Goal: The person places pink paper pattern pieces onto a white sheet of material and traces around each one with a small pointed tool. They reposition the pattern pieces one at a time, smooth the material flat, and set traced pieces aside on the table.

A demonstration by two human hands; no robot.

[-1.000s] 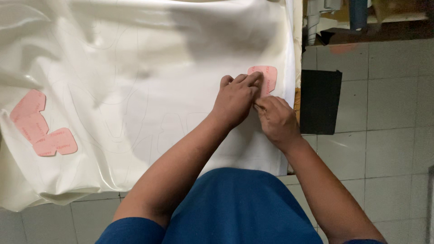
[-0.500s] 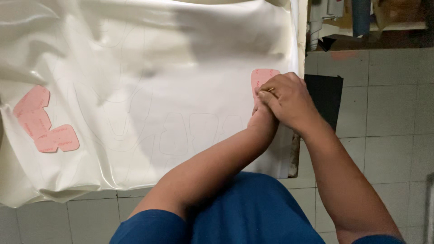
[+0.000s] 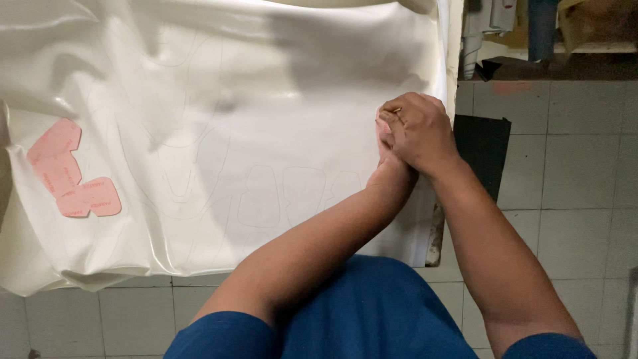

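A glossy white sheet point(image 3: 232, 133) with faint traced outlines covers the table. At its right edge my right hand point(image 3: 417, 129) lies curled on top of my left hand point(image 3: 391, 171), so that only the left hand's heel and wrist show. Under both hands a thin sliver of a pink template point(image 3: 381, 126) peeks out on the sheet. Whether either hand holds a pen or anything else is hidden. My forearms cross over my blue shirt point(image 3: 372, 312).
Two or three overlapping pink template pieces point(image 3: 66, 173) lie on the sheet's left side. A dark mat point(image 3: 482, 153) lies on the tiled floor point(image 3: 571, 173) just right of the table. Shelving with tools point(image 3: 531, 26) is at the top right.
My right hand has moved up and over my left hand, and together they cover the pink template that was visible earlier. The view has shifted slightly.
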